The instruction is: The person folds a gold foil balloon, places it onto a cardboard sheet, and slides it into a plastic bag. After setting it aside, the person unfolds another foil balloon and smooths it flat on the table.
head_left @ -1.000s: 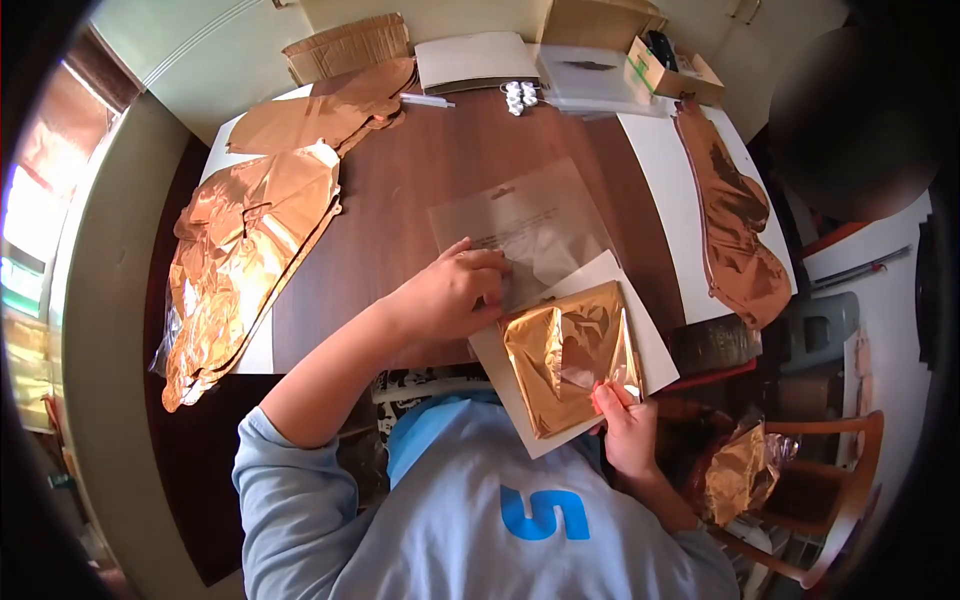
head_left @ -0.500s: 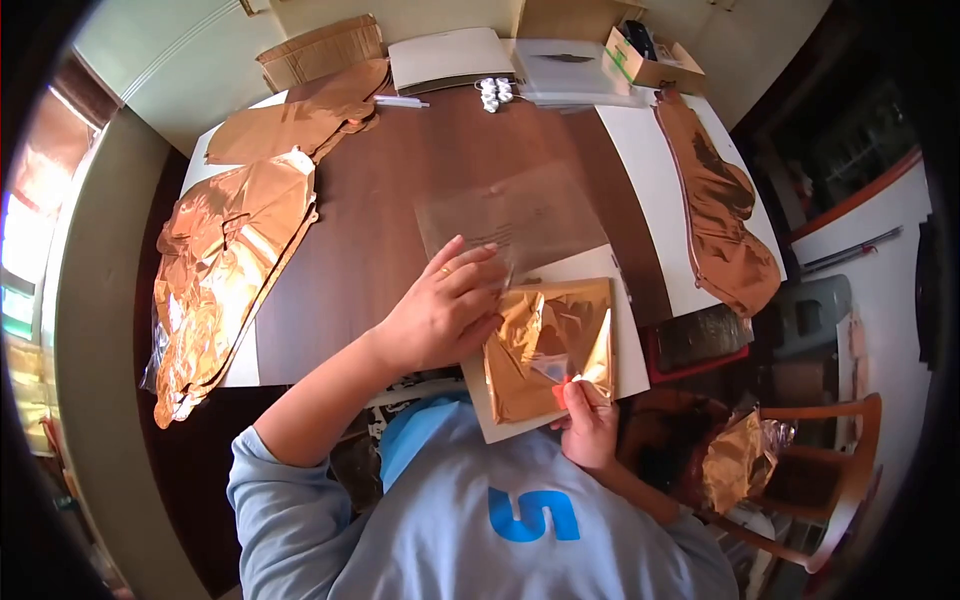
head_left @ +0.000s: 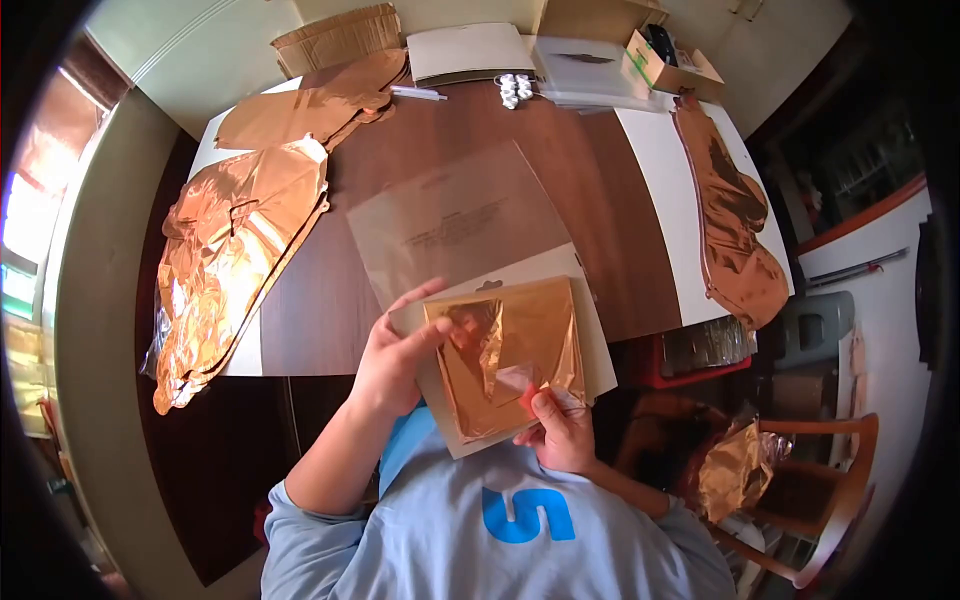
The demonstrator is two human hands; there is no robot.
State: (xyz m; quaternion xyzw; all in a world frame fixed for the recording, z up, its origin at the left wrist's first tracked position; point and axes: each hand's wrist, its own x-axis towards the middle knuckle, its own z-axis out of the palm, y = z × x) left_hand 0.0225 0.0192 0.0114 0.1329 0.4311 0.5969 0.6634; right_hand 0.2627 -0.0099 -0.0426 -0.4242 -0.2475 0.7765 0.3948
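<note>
A folded copper foil balloon (head_left: 515, 350) lies on a white backing card (head_left: 590, 330), both lifted off the brown table (head_left: 400, 160) toward my chest. My left hand (head_left: 395, 355) holds the card's left edge, fingers spread over the foil. My right hand (head_left: 555, 425) pinches the foil's lower right corner together with the card. A clear plastic sleeve (head_left: 450, 225) with printed text hangs from the card's top and rests on the table.
Flat copper foil balloons lie at the table's left (head_left: 230, 250), back left (head_left: 310, 105) and right (head_left: 735, 220). Boxes (head_left: 675, 65), a white booklet (head_left: 470, 50) and small white pieces (head_left: 515, 90) sit at the back. A wooden chair (head_left: 830, 480) with crumpled foil stands at the right.
My left hand left the sleeve's mouth on the table and took the card's left edge. Card and foil rose toward me and slid left; the sleeve shifted left with them.
</note>
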